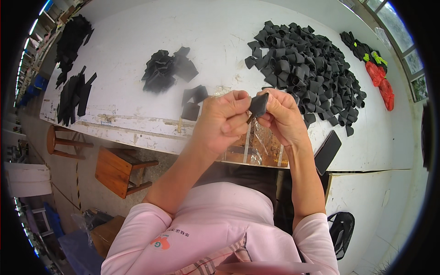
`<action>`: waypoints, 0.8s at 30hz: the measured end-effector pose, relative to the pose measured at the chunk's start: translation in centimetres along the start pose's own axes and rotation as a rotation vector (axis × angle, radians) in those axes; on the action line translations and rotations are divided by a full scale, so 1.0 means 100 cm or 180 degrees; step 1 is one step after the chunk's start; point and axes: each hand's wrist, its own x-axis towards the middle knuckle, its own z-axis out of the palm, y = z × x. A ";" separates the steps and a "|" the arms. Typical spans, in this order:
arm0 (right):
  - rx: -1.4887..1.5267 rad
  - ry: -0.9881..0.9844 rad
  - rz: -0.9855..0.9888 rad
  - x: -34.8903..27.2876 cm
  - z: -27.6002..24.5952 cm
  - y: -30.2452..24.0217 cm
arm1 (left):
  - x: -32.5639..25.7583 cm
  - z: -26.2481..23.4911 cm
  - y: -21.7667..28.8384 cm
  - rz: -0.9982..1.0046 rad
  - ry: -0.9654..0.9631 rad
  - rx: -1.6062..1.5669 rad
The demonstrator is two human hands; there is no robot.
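Over the table's front edge, both hands come together at a small folded black fabric piece [259,104]. My right hand [283,112] pinches it between thumb and fingers from the right. My left hand [224,117] is closed too, its thumb and forefinger pressed together at the piece's left edge. Just beyond my left hand lie a few loose black fabric pieces [190,111]. A large heap of folded, loop-like black pieces [307,68] spreads past my right hand. A smaller stack of flat black pieces [160,71] lies farther off to the left.
Black strips [75,98] lie at the white table's [119,41] left end. A dark flat phone-like object [327,152] is near the right front edge. Red plastic bags [380,82] sit at the far right. Wooden stools [117,172] stand on the floor at left.
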 end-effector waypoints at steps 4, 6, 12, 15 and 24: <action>-0.0213 -0.0096 -0.0086 -0.003 -0.001 -0.006 | -0.006 0.013 -0.006 0.0943 0.0383 0.1351; -0.1496 0.0249 -0.0273 -0.002 -0.001 -0.013 | -0.003 0.014 -0.006 0.1050 0.0323 0.1632; -0.2607 0.1326 -0.1428 -0.024 0.021 -0.022 | -0.002 0.023 0.003 0.2595 -0.0172 0.4309; -0.3787 0.0845 -0.1992 -0.024 0.033 -0.027 | -0.001 0.026 0.003 0.2503 0.0001 0.3978; -0.4139 0.0965 -0.2212 -0.014 0.016 -0.004 | 0.001 0.031 0.004 0.2878 0.0285 0.4787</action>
